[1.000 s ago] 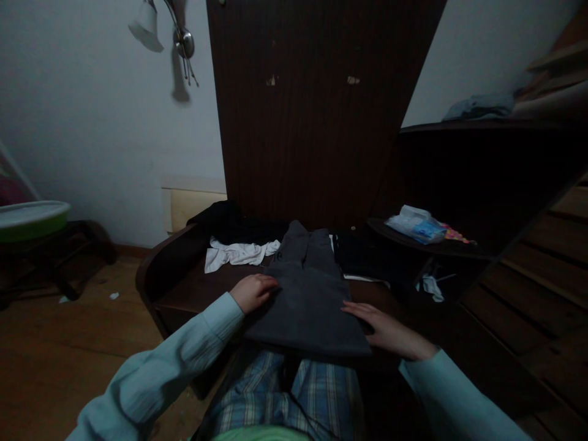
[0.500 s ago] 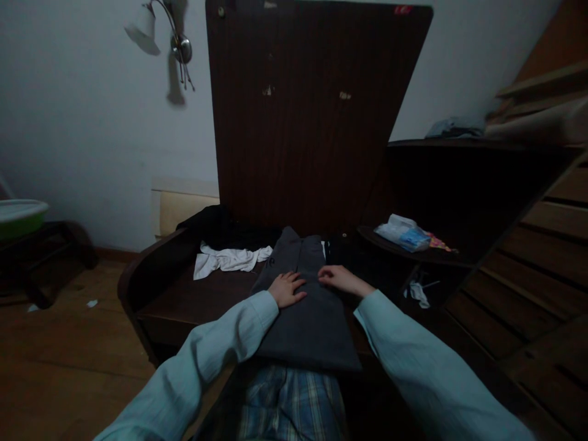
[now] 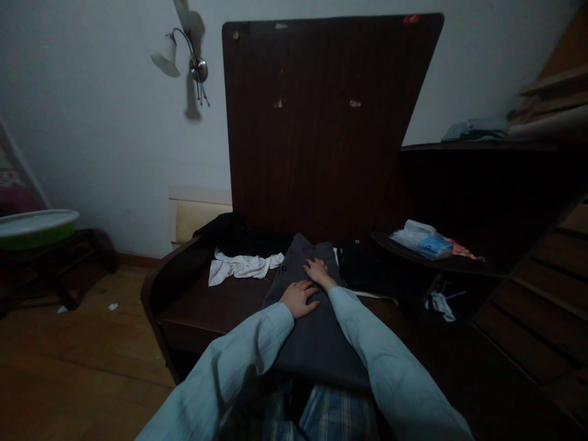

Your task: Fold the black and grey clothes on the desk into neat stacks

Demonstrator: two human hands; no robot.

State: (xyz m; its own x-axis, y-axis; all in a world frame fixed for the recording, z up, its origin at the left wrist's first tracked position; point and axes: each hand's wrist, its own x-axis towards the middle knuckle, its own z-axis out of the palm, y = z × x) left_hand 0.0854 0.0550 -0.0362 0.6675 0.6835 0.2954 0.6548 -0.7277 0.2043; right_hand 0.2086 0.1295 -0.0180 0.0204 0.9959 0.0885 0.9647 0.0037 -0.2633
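A dark grey folded garment [image 3: 316,343], perhaps trousers, lies lengthwise on the dark wooden desk [image 3: 197,306], and its near end overhangs the front edge above my lap. My left hand [image 3: 299,298] rests flat on the middle of the cloth with its fingers spread. Just beyond it, my right hand [image 3: 320,273] lies on the garment's farther part, fingers stretched out and slightly bent. Neither hand grips the fabric. A small dark mark or cord shows on the garment's left side near the far end.
A crumpled white cloth [image 3: 243,266] lies left of the garment, with black cloth [image 3: 257,242] behind it. Dark folded cloth [image 3: 367,269] lies to the right. A plastic packet [image 3: 422,240] sits on a right-hand shelf. A tall dark board [image 3: 321,135] stands at the back.
My right hand has moved left and farther forward onto the garment, its fingers now laid out flat. My left hand stays on the cloth. The camera view has shifted a little.
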